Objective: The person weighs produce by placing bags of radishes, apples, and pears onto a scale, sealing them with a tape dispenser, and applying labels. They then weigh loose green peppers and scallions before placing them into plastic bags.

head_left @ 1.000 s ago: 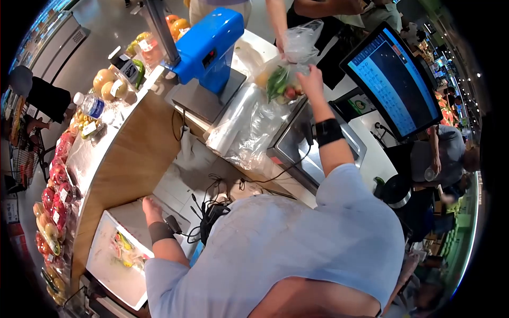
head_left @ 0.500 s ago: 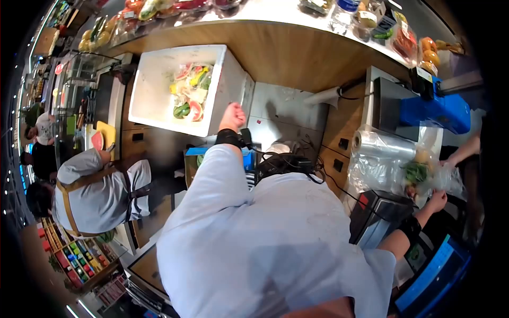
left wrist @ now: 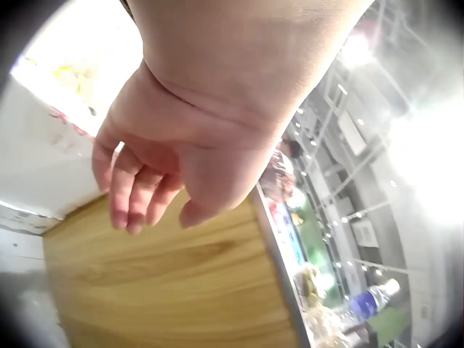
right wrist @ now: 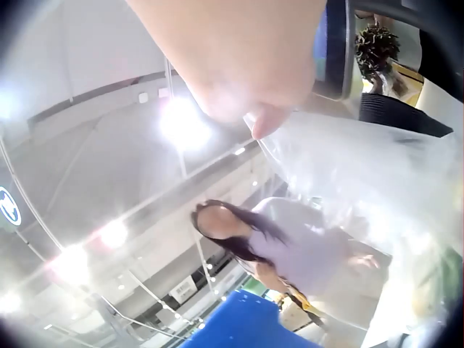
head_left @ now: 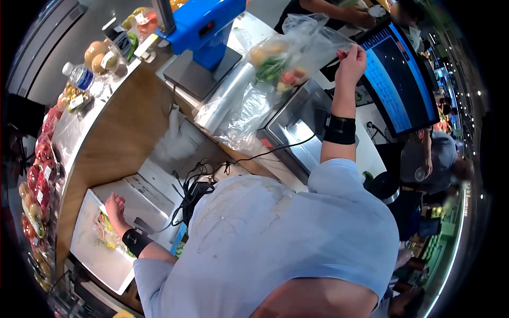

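Observation:
My right hand (head_left: 351, 66) pinches the upper edge of a clear plastic bag (head_left: 307, 40) beside the monitor. The bag slants down from the fingers to the counter. Leafy greens (head_left: 271, 70) and red and yellow round produce show through its film. In the right wrist view the thumb of the right hand (right wrist: 239, 65) lies at the edge of the stretched bag (right wrist: 348, 170). My left hand (head_left: 115, 208) hangs empty over a white foam box (head_left: 87, 249), its fingers loosely bent. Wrapped cut produce (head_left: 106, 231) lies in that box.
A blue scale (head_left: 212, 26) stands at the counter's far end, near a roll of plastic bags (head_left: 228, 98). Right of the steel scale plate (head_left: 299, 124) is a monitor (head_left: 400, 79). Wrapped fruit (head_left: 45, 153) and a water bottle (head_left: 79, 77) line the left ledge. Cables hang before me.
The head view swung toward the foam box and back. My right hand has drawn the bag's edge rightward; the other person's hand has left the bag. My left hand has moved over the box.

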Motion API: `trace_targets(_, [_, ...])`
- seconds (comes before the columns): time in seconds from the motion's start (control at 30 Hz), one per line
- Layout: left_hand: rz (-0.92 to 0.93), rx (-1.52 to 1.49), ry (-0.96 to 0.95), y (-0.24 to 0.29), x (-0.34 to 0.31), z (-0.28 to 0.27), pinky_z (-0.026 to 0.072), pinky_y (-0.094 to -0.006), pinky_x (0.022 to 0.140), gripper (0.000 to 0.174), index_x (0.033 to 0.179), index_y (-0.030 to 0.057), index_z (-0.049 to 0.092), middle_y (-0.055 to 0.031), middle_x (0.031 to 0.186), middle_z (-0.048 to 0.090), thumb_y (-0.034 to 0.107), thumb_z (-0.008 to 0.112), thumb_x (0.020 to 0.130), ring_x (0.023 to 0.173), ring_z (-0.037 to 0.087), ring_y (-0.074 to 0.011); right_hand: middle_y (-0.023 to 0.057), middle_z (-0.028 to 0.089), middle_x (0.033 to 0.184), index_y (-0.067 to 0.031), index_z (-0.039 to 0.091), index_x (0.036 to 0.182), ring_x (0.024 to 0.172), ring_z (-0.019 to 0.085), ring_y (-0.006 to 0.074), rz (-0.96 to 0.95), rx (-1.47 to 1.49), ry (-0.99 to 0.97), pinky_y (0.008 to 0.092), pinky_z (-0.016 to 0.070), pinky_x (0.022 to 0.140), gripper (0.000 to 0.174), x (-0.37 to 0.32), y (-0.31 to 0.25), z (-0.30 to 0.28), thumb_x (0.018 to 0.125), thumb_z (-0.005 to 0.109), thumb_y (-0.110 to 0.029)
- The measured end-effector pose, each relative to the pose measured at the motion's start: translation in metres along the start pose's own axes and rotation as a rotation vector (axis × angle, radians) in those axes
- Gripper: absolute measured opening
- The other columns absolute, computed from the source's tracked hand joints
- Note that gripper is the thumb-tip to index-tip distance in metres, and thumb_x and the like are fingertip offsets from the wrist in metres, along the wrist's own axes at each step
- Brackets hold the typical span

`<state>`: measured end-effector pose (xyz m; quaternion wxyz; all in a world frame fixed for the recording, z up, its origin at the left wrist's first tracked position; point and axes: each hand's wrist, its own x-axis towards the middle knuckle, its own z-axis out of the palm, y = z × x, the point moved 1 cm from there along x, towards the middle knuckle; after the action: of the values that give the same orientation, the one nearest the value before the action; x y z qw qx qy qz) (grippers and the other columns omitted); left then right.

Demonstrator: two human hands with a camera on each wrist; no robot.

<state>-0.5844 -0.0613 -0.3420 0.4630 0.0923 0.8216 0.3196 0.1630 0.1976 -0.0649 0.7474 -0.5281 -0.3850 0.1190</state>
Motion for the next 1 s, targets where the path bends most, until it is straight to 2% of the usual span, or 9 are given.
trace_targets(0.03, [0.051, 0.059, -0.036, 0.028, -0.011, 0.014, 0.0345, -0.0211, 0.044, 0.033, 0.097, 0.0063, 0.060, 0.0000, 0.067, 0.060, 0.038, 0.052, 0.090, 0.055, 0.057, -0.0082, 0.0071, 0.056, 0.083, 0.0006, 0.053, 0.096, 0.061, 0.061, 0.0161, -0.007, 0.079, 0.017, 0.0256, 0.0525, 0.058, 0.015, 0.002, -0.014, -0.002, 0.093, 0.052, -0.014])
trace_targets(0.17, [0.354, 0.300, -0.192, 0.120, -0.038, 0.063, 0.0385, -0.0247, 0.046, 0.031, 0.087, 0.0040, 0.060, -0.0027, 0.065, 0.059, 0.034, 0.053, 0.091, 0.055, 0.056, -0.0094, 0.0078, 0.056, 0.086, 0.0010, 0.052, 0.097, 0.067, 0.063, 0.0170, -0.134, 0.256, -0.002, 0.0264, 0.0546, 0.063, 0.015, 0.013, -0.079, -0.018, 0.094, 0.052, -0.013])
trace_targets(0.23, [0.659, 0.477, -0.230, 0.168, -0.090, 0.105, 0.0406, -0.0259, 0.049, 0.031, 0.081, 0.0009, 0.059, -0.0040, 0.063, 0.058, 0.030, 0.055, 0.091, 0.056, 0.055, -0.0104, 0.0086, 0.057, 0.086, 0.0010, 0.052, 0.097, 0.068, 0.063, 0.0174, -0.186, 0.292, 0.013, 0.0265, 0.0553, 0.064, 0.015, 0.019, -0.104, -0.036, 0.094, 0.052, -0.014])
trace_targets(0.4, [0.886, 0.592, -0.357, 0.218, -0.159, 0.193, 0.0430, -0.0268, 0.058, 0.029, 0.085, -0.0021, 0.059, -0.0061, 0.066, 0.058, 0.027, 0.058, 0.089, 0.061, 0.055, -0.0123, 0.0098, 0.060, 0.084, 0.0012, 0.053, 0.099, 0.072, 0.065, 0.0172, -0.224, 0.359, -0.089, 0.0263, 0.0566, 0.066, 0.016, 0.012, -0.143, -0.090, 0.094, 0.053, -0.014])
trace_targets(0.67, [1.040, 0.837, -0.611, 0.214, -0.242, 0.274, 0.0455, -0.0295, 0.066, 0.024, 0.094, 0.0005, 0.061, -0.0094, 0.075, 0.062, 0.023, 0.058, 0.087, 0.069, 0.057, -0.0163, 0.0073, 0.059, 0.085, 0.0018, 0.055, 0.099, 0.072, 0.063, 0.0164, -0.094, 0.117, -0.065, 0.0261, 0.0545, 0.067, 0.016, -0.043, -0.135, -0.171, 0.094, 0.053, -0.013])
trace_targets(0.8, [1.198, 1.005, -0.712, 0.197, -0.284, 0.305, 0.0476, -0.0355, 0.068, 0.026, 0.098, 0.0017, 0.062, -0.0172, 0.078, 0.065, 0.024, 0.057, 0.086, 0.073, 0.063, -0.0285, 0.0057, 0.059, 0.084, 0.0017, 0.057, 0.098, 0.072, 0.062, 0.0143, -0.024, -0.060, 0.024, 0.0260, 0.0544, 0.067, 0.017, -0.069, -0.116, -0.213, 0.094, 0.054, -0.014])
trace_targets(0.93, [1.238, 1.164, -0.873, 0.172, -0.323, 0.339, 0.0489, -0.0378, 0.068, 0.028, 0.099, 0.0027, 0.061, -0.0167, 0.082, 0.067, 0.028, 0.060, 0.086, 0.077, 0.064, -0.0311, 0.0042, 0.060, 0.085, 0.0001, 0.059, 0.104, 0.069, 0.061, 0.0119, 0.095, -0.136, -0.029, 0.0247, 0.0537, 0.065, 0.018, -0.080, -0.100, -0.253, 0.092, 0.055, -0.013])
trace_targets(0.97, [1.278, 1.204, -0.914, 0.166, -0.332, 0.347, 0.0491, -0.0380, 0.069, 0.028, 0.100, 0.0033, 0.061, -0.0167, 0.082, 0.067, 0.028, 0.061, 0.085, 0.078, 0.064, -0.0315, 0.0062, 0.062, 0.094, -0.0016, 0.057, 0.116, 0.068, 0.060, 0.0103, 0.106, -0.234, -0.051, 0.0235, 0.0520, 0.061, 0.029, -0.085, -0.106, -0.256, 0.090, 0.058, -0.014])
trace_targets(1.0, [1.320, 1.243, -0.953, 0.162, -0.345, 0.355, 0.0493, -0.0381, 0.069, 0.029, 0.100, 0.0039, 0.061, -0.0166, 0.082, 0.067, 0.028, 0.061, 0.085, 0.079, 0.064, -0.0319, 0.0062, 0.062, 0.094, -0.0016, 0.057, 0.116, 0.068, 0.060, 0.0103, 0.099, -0.224, -0.038, 0.0235, 0.0520, 0.061, 0.029, -0.092, -0.114, -0.259, 0.090, 0.058, -0.014])
